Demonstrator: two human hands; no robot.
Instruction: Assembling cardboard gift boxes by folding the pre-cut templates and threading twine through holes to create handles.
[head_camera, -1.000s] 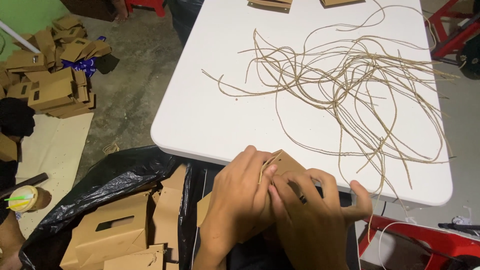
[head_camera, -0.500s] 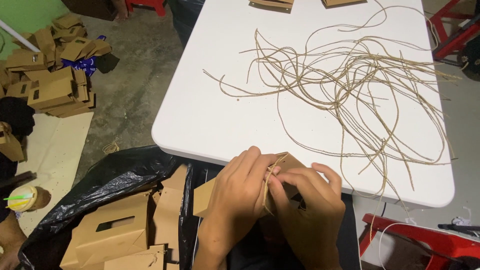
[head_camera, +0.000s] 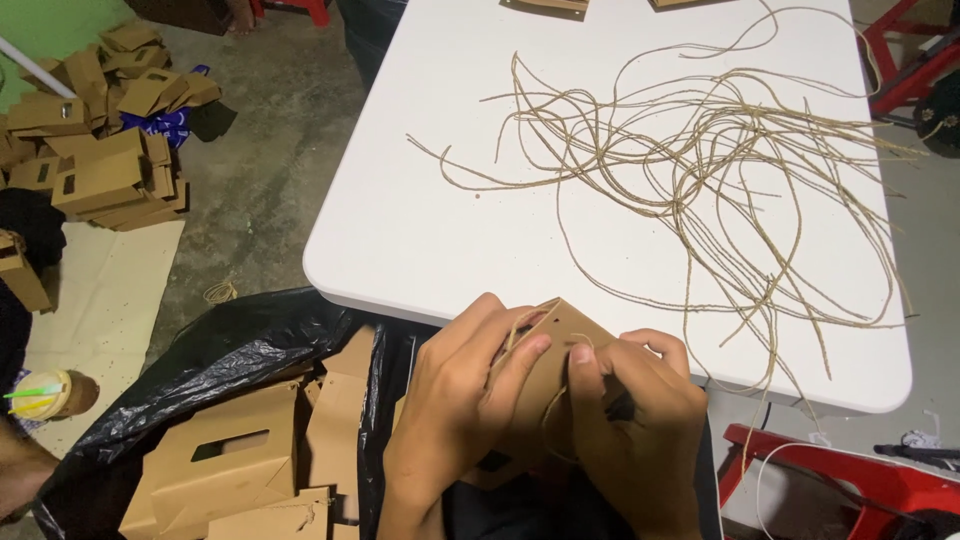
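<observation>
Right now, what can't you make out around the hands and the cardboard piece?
- Head view: most of the cardboard piece sits behind the left hand and right hand.
- Where the twine passes through it: covered by fingers.
- Black bag contents: partly cut off by the bottom edge.
- Two items at the table far end: cropped by the top edge.

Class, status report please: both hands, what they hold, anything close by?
Left hand and right hand both grip brown cardboard piece with twine. Loose twine strands spread on white table ahead.
</observation>
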